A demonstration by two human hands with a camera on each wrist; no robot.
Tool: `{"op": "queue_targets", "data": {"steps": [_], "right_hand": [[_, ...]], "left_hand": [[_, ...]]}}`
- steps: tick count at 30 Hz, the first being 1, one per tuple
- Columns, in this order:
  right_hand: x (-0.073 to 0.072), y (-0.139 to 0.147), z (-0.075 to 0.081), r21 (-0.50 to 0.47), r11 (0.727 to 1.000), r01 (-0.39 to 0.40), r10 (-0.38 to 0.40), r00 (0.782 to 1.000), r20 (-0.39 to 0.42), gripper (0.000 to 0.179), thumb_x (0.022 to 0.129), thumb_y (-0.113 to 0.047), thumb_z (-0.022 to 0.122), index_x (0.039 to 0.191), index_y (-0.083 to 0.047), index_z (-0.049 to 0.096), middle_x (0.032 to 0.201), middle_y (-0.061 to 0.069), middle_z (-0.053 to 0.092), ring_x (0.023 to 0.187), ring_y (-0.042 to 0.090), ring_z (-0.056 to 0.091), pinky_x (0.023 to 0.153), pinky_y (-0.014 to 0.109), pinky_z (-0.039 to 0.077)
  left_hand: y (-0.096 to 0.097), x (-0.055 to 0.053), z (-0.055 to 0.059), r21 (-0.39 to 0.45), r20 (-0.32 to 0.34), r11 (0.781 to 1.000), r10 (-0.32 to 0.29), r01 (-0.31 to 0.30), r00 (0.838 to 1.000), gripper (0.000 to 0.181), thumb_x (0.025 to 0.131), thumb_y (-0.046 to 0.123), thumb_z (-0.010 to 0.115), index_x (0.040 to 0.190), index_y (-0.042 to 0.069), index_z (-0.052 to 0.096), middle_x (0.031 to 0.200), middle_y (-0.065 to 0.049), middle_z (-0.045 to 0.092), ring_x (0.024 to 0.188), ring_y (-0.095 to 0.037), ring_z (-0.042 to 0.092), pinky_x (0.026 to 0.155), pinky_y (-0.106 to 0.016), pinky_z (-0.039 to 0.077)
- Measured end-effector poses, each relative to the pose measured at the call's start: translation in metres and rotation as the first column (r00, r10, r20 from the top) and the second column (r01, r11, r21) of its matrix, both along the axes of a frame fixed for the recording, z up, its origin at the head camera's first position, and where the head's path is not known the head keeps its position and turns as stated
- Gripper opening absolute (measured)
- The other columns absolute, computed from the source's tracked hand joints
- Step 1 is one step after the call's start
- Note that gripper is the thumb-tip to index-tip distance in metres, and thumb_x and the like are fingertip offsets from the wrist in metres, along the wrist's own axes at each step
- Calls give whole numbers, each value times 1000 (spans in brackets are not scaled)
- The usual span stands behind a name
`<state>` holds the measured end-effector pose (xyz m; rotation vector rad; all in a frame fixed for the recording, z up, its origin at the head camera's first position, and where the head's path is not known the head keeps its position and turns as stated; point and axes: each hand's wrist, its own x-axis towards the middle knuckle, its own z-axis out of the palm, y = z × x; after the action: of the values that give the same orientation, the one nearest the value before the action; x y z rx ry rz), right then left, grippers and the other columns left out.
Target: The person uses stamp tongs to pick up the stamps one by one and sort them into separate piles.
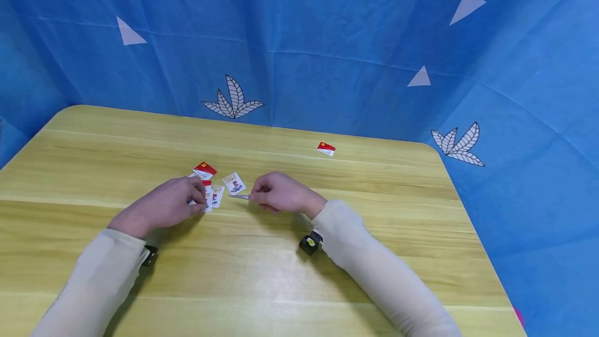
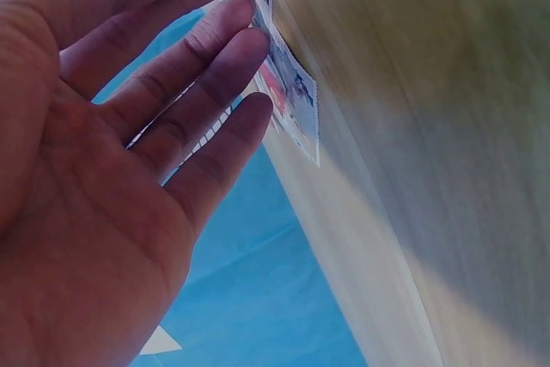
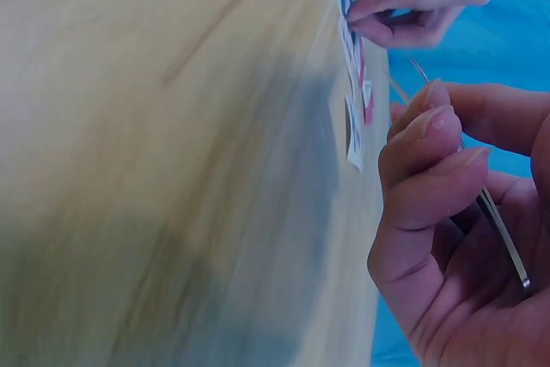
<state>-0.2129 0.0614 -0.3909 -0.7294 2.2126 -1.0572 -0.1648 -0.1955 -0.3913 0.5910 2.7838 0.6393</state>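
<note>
My right hand (image 1: 279, 193) grips a pair of metal tweezers (image 3: 503, 238), their thin tips (image 1: 238, 196) pointing left toward the stamps. Just beyond the tips lies a single postage stamp (image 1: 234, 183) with a small printed picture. My left hand (image 1: 170, 203) rests its fingertips on a loose group of stamps, some overlapping; part of the group is hidden under the fingers. At the right of that group is a pale stamp (image 1: 217, 196), and behind it a red and white stamp (image 1: 204, 170). In the left wrist view the fingers (image 2: 215, 148) look loosely extended beside a stamp with perforated edges (image 2: 296, 96).
Apart from the group, another red and white stamp (image 1: 326, 148) lies near the back edge of the wooden table (image 1: 262, 285). A blue curtain (image 1: 327, 25) with leaf and triangle prints hangs behind and to the right.
</note>
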Motion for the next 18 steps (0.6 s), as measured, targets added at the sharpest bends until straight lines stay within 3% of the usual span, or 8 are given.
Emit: {"op": "queue_targets", "data": {"steps": [7,18], "right_hand": [[2,-11,-4,7,1000,-14,14,1000,-13,23,100,-18,57,87,-1,64,63,5,56,47,14,47,54,27,42],[3,-23,-7,7,1000,-17,17,1000,-10,22,100,-17,56,87,-1,64,64,4,57,47,14,48,50,26,43]], "left_hand": [[-1,-1,0,-8,-13,1000,-24,24,1000,6,87,8,73,90,5,78,104,-9,61,92,-27,57,84,-47,50],[-1,-1,-1,5,-14,1000,-21,21,1000,6,86,7,74,89,5,78,103,-9,62,92,-27,57,84,-48,50]]}}
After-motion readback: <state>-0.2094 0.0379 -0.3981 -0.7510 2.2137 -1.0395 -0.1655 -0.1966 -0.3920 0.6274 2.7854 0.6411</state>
